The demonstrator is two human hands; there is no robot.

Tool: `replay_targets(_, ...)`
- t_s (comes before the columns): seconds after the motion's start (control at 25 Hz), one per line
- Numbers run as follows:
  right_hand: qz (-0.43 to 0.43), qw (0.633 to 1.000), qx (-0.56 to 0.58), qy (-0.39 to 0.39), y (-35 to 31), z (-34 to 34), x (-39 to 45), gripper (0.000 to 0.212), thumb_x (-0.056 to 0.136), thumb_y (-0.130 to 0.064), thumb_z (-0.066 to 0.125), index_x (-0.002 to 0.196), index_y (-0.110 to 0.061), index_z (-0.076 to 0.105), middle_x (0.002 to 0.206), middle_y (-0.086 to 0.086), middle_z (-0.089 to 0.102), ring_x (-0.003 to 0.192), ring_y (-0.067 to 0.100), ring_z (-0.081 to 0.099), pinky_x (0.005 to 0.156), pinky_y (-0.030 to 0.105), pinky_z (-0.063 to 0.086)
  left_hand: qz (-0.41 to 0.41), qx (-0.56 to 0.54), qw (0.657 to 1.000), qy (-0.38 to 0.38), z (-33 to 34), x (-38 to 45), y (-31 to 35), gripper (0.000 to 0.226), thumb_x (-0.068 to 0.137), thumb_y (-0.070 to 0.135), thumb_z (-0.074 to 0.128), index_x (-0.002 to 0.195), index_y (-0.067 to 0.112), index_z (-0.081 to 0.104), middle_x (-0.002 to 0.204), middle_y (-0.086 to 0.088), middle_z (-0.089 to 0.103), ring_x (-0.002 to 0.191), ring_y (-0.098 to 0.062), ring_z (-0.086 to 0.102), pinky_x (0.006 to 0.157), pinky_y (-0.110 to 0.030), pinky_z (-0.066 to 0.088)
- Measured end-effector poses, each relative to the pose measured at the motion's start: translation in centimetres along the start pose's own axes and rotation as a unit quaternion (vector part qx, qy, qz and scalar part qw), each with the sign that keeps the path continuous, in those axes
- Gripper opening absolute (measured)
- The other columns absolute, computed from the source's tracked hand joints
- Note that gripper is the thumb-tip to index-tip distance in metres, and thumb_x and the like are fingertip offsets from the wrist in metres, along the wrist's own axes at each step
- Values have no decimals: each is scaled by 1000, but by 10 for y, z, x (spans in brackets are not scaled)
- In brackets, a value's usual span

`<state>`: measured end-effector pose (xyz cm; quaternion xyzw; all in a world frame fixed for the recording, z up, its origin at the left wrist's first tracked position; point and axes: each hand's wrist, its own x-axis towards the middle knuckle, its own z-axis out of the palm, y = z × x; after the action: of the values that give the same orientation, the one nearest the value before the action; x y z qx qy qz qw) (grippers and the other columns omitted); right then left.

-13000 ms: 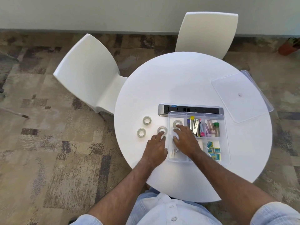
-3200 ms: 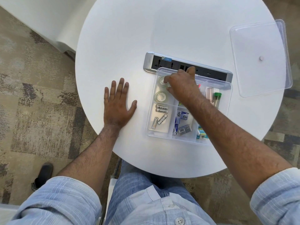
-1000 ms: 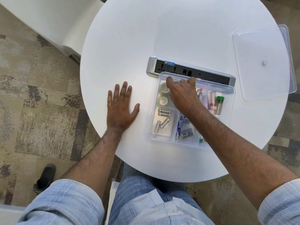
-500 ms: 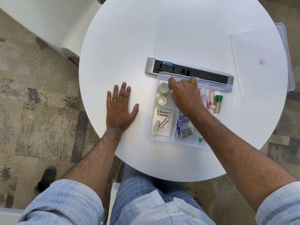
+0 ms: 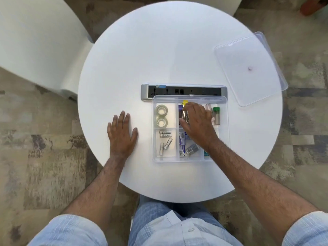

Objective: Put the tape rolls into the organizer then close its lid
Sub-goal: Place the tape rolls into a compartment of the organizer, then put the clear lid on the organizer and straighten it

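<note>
Head view: your right hand (image 5: 197, 125) has slid from the tape rolls (image 5: 161, 115) over to the organizer's (image 5: 190, 158) middle compartment, fingers loose, gripping nothing. Rolls sit in its upper-left compartment. Left hand (image 5: 121, 134) still flat, empty. Lid (image 5: 248, 68) still off, upper right.

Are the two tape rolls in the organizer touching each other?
Touching. The head view shows the far roll and near roll with rims meeting, no gap, in the organizer's far-left compartment.

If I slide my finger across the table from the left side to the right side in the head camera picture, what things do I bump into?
left hand → tape rolls → right hand → green-capped tube → clear lid
</note>
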<state>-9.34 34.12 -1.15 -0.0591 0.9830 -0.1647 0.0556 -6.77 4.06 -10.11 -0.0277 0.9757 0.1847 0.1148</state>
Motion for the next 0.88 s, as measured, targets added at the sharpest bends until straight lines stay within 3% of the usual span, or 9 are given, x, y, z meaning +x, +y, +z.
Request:
replay_targets(0.12, 48, 998, 30, -8, 18, -6, -10, 43, 99, -40, 53, 135, -16, 49, 143, 4, 46, 133, 23, 41, 107, 46, 32, -5, -18, 1000, -13, -18, 12, 12, 63, 105, 39, 40, 164, 20, 27, 172, 0, 26, 161, -29, 19, 132, -55, 10)
replay_targets(0.32, 117, 991, 57, 21, 53, -20, -19, 50, 102, -49, 42, 142, -19, 44, 148, 4, 42, 136, 23, 40, 108, 45, 33, 24, -25, 999, 10, -47, 59, 54, 59, 109, 32, 45, 164, 18, 30, 172, -3, 29, 162, -30, 19, 133, -51, 9)
replay_targets(0.64, 259, 954, 137, 71, 127, -31, -33, 56, 101, -55, 33, 142, -18, 43, 151, 5, 42, 139, 25, 39, 107, 50, 32, 162, 20, 986, 18, -67, 153, 172, 57, 108, 31, 49, 160, 11, 38, 168, -11, 36, 157, -37, 30, 131, -51, 19)
replay_targets(0.88, 343, 926, 154, 43, 184, -36, -35, 58, 104, -51, 36, 153, -19, 36, 163, 5, 28, 147, 26, 30, 114, 48, 24, 258, 65, 962, -57, -48, 212, 278, 66, 108, 45, 46, 163, 11, 33, 171, -9, 32, 160, -31, 26, 133, -44, 16)
